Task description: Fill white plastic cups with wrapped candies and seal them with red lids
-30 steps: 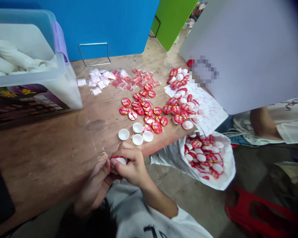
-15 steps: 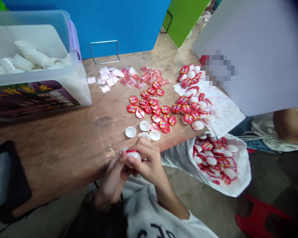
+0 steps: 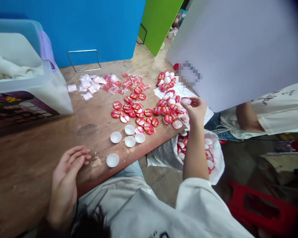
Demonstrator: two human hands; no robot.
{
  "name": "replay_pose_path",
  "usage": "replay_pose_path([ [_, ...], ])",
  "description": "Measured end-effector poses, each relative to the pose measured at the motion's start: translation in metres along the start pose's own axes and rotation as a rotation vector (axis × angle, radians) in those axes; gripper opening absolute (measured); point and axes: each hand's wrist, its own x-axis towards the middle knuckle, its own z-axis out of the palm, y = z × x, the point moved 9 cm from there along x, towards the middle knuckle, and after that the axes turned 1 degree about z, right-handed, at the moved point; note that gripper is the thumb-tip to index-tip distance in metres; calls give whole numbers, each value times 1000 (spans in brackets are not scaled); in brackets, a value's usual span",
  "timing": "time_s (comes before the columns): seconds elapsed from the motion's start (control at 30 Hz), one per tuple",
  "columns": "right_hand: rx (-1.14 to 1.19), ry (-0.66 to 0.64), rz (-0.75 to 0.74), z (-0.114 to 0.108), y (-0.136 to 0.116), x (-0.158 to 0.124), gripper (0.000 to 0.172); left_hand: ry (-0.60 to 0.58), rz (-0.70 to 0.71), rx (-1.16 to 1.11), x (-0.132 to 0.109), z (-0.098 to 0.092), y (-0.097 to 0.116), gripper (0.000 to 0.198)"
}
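My right hand (image 3: 196, 110) is stretched over the pile of lidded cups at the right, its thumb and fingers closed on a small white cup (image 3: 186, 101). Fingers partly hide that cup. My left hand (image 3: 68, 168) rests at the table's front edge, palm turned inward, fingers loosely extended and holding nothing. Right of it stands a single white cup (image 3: 112, 160). Several more open white cups (image 3: 130, 141) are grouped behind that one. Beyond them lie round red lids (image 3: 127, 107) with yellow and blue print, loosely heaped.
Small pink-white packets (image 3: 88, 84) and red packets (image 3: 134, 82) lie farther back. A clear bin (image 3: 57, 89) of white cups stands left. Blue (image 3: 89, 26) and grey-white dividers (image 3: 233, 49) stand around. A white sack (image 3: 220, 165) of lidded cups sits below the table, near a red stool (image 3: 268, 205).
Both hands were together at the table edge around a red-lidded white cup. They have parted: the right carried a cup to the pile at the right, the left moved left. The view shifted right.
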Motion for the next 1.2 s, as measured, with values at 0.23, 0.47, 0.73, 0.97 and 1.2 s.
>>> replay_pose_path([
  [0.23, -460, -44, 80, 23, 65, 91, 30, -274, 353, 705, 0, 47, -9, 39],
  [0.47, -496, -23, -14, 50, 42, 108, 42, -446, 568, 1078, -16, 82, -12, 67],
  [0.73, -155, -714, -367, 142, -84, -35, 21, -487, 607, 1044, -17, 87, -17, 33],
  [0.97, -273, -875, -439, 184, -107, -65, 22, -253, 633, 815, -23, 59, 35, 32],
  [1.2, -720, -857, -339, 212, -75, -35, 20, -53, 604, 680, -26, 20, 46, 27],
])
